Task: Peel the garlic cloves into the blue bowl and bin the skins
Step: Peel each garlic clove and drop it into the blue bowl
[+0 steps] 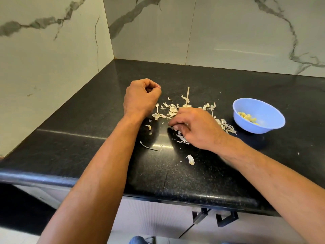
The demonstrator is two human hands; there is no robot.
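Observation:
A blue bowl (258,115) with several peeled garlic cloves (248,118) stands on the right of the black counter (105,138). Papery garlic skins (171,110) lie scattered in the middle, with a bare garlic stalk (187,96) sticking up among them. My left hand (140,97) is curled into a fist at the left of the pile; nothing shows inside it. My right hand (195,129) lies palm down over the skins, its fingertips curled onto a clump of skins (181,137) beneath it. Two loose pieces (190,159) (149,127) lie nearer the front.
Marble-patterned wall tiles (52,50) close the counter at the left and back. A thin stem fragment (149,147) lies near the front. The counter's rounded front edge (158,196) runs below my forearms, with cabinet handles (226,217) underneath.

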